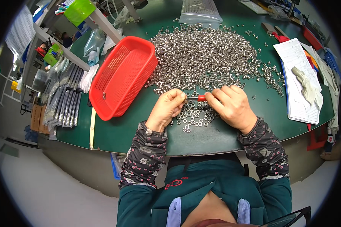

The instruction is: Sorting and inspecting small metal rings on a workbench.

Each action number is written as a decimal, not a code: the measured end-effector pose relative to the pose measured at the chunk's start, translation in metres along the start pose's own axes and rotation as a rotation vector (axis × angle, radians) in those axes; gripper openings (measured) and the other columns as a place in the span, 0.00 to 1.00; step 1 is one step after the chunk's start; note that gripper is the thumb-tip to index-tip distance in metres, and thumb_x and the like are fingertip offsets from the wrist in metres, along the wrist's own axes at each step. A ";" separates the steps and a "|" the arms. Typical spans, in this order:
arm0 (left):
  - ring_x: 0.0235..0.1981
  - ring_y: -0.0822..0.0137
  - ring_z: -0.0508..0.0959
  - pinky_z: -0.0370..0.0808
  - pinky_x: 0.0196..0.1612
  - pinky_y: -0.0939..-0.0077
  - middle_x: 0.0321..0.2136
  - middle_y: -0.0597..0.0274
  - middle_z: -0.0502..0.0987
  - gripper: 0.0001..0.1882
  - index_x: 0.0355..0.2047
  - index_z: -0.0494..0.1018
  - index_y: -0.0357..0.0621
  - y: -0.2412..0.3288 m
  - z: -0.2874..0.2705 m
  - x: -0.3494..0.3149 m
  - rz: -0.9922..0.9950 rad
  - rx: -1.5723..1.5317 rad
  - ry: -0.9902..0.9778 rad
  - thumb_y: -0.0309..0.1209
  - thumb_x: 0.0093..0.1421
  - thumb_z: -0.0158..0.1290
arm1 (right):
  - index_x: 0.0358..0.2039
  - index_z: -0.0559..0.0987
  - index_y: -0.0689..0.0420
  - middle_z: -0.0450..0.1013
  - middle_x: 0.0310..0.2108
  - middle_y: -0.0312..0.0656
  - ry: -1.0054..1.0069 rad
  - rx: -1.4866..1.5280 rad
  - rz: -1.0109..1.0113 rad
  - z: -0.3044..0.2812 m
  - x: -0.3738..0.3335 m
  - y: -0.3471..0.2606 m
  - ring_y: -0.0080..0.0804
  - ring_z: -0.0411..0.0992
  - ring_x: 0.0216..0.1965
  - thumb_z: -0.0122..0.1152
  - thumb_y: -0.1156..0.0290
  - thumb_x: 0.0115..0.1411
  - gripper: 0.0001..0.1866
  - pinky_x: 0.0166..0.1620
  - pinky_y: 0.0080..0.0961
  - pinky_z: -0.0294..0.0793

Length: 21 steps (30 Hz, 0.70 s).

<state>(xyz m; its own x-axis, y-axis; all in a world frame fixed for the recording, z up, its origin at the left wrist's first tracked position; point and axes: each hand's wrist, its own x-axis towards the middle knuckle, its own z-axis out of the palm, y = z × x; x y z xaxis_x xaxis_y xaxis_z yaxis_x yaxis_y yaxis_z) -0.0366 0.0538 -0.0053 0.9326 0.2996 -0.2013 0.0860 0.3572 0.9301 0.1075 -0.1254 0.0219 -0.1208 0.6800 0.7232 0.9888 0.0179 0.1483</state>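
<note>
My right hand [232, 105] grips a thin tool with a red handle [201, 98], held level over the green table [121, 128]. The fingertips of my left hand [169, 106] pinch the tool's dark tip [190, 98]. Whether a ring sits on the tip I cannot tell. Right under both hands lies a small patch of flat metal rings [195, 115]. Beyond my hands spreads a large heap of small shiny metal rings [204, 56].
A red plastic mesh basket [123, 75] lies tilted at the left, holding one small piece. A clear bag of parts [200, 13] is at the far edge. Papers [297, 81] with a pale glove [305, 83] lie at the right. Bagged goods hang left.
</note>
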 end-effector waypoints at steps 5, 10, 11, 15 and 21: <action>0.14 0.84 0.59 0.56 0.15 0.92 0.21 0.69 0.68 0.08 0.34 0.71 0.40 -0.002 0.001 0.001 0.121 -0.118 0.026 0.32 0.65 0.49 | 0.32 0.76 0.58 0.69 0.24 0.34 -0.033 0.090 0.078 0.001 -0.002 -0.003 0.27 0.67 0.24 0.61 0.72 0.47 0.10 0.27 0.25 0.64; 0.19 0.82 0.61 0.58 0.15 0.92 0.30 0.64 0.70 0.06 0.40 0.70 0.39 -0.003 -0.001 0.002 0.209 -0.217 0.026 0.28 0.64 0.48 | 0.32 0.75 0.58 0.71 0.23 0.39 -0.027 0.408 0.340 0.002 -0.006 -0.007 0.36 0.71 0.25 0.63 0.71 0.49 0.09 0.28 0.30 0.69; 0.19 0.82 0.62 0.58 0.15 0.92 0.32 0.63 0.71 0.07 0.41 0.69 0.39 -0.004 -0.002 0.003 0.238 -0.227 -0.012 0.26 0.64 0.48 | 0.32 0.75 0.58 0.73 0.24 0.42 -0.027 0.494 0.417 0.002 -0.005 -0.008 0.41 0.73 0.26 0.62 0.72 0.52 0.08 0.28 0.33 0.71; 0.19 0.82 0.62 0.58 0.16 0.92 0.32 0.64 0.71 0.07 0.41 0.69 0.39 -0.002 0.001 0.002 0.244 -0.167 0.057 0.26 0.64 0.49 | 0.33 0.75 0.57 0.73 0.24 0.43 -0.101 0.618 0.540 0.002 -0.004 -0.012 0.42 0.73 0.26 0.61 0.72 0.53 0.07 0.28 0.34 0.71; 0.18 0.81 0.61 0.60 0.17 0.90 0.31 0.64 0.71 0.07 0.42 0.68 0.41 -0.007 0.001 0.003 0.285 -0.169 0.043 0.27 0.64 0.49 | 0.34 0.76 0.57 0.73 0.23 0.45 -0.122 0.692 0.596 0.007 -0.006 -0.012 0.43 0.73 0.24 0.60 0.70 0.55 0.07 0.28 0.34 0.70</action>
<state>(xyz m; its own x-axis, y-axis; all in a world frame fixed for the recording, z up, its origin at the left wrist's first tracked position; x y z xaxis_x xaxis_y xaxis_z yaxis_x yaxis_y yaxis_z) -0.0342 0.0514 -0.0120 0.8948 0.4444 0.0436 -0.2390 0.3942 0.8874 0.0966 -0.1245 0.0111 0.3968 0.7896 0.4681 0.7211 0.0473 -0.6912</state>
